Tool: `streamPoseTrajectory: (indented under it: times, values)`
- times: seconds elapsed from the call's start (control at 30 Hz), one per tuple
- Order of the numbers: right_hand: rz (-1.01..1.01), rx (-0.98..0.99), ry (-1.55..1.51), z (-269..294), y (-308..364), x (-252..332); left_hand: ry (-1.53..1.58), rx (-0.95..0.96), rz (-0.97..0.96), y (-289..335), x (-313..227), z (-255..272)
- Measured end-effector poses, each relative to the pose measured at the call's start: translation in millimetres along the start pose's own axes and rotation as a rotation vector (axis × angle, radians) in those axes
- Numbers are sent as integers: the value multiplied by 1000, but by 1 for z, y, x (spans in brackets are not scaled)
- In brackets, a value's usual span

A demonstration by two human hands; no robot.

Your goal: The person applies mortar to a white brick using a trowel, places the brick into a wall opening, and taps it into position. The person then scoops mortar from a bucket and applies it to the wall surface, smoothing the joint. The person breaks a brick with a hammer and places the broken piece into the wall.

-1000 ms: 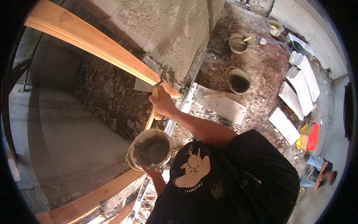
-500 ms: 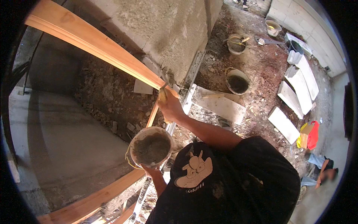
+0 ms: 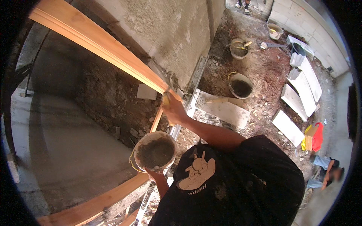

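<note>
My left hand supports a pale bucket from its near lower side, fingers against the wall and base. Grey wet mortar fills part of it, and a thin yellow handle hangs at its left. My right hand is closed round the yellowish handle of a trowel, whose blade is mostly hidden by the hand and the wood. It is at the lower end of a long orange-brown wooden frame piece, beside the corner of a rough plastered wall.
Two more mortar buckets stand on the dirt floor, with a light one farther off. White slabs lie at the right. Another wooden beam runs lower left. A seated person is at far right; another person's legs show at top.
The bucket in my left hand sits slightly farther right and lower in the picture. My right hand stays at the frame's end with the trowel. More of the distant person's legs shows.
</note>
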State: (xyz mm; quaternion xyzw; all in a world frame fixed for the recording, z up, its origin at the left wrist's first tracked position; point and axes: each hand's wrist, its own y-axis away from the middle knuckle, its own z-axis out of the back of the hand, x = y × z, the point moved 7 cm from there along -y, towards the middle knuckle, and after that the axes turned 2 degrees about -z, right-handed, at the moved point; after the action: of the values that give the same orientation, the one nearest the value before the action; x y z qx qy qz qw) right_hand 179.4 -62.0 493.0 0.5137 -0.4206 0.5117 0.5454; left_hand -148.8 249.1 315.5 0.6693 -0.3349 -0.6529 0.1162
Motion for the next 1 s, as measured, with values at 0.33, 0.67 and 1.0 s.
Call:
streamPoseTrajectory:
  times: [0.33, 0.67, 1.0]
  values:
    - [-34, 7, 41, -1, 12, -37, -40, -23, -42, 7, -7, -4]
    - [-376, -211, -1039, -10, -27, -45, -15, -101, 18, 1, -4, 8]
    - [-240, -363, -1030, -43, -110, -55, 14, -150, 30, -5, -2, 50]
